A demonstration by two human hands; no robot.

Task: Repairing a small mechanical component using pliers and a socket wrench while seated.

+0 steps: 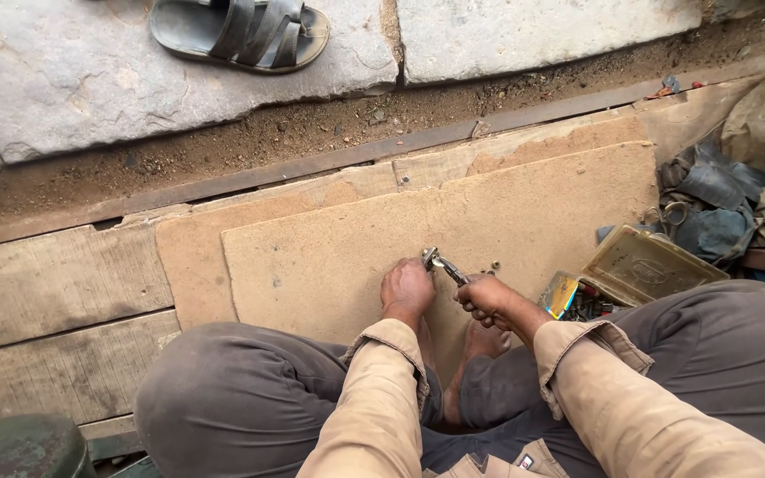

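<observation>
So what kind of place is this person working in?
Probably a makeshift ground-level repair spot outdoors. The person sits on worn boards beside stone slabs and dirt, the right hand gripping a metal tool, with an open box of small parts nearby.

The person wears a tan long-sleeved shirt, its cuffs turned back loosely at both wrists, the cloth dusty and creased. Below are baggy grey-brown trousers, bunched into soft folds over both knees (the fabric looks faded and worn). The left hand point(406, 289) and right hand point(486, 296) are bare, without gloves, rings or a watch, and a bare foot shows between the legs.
</observation>
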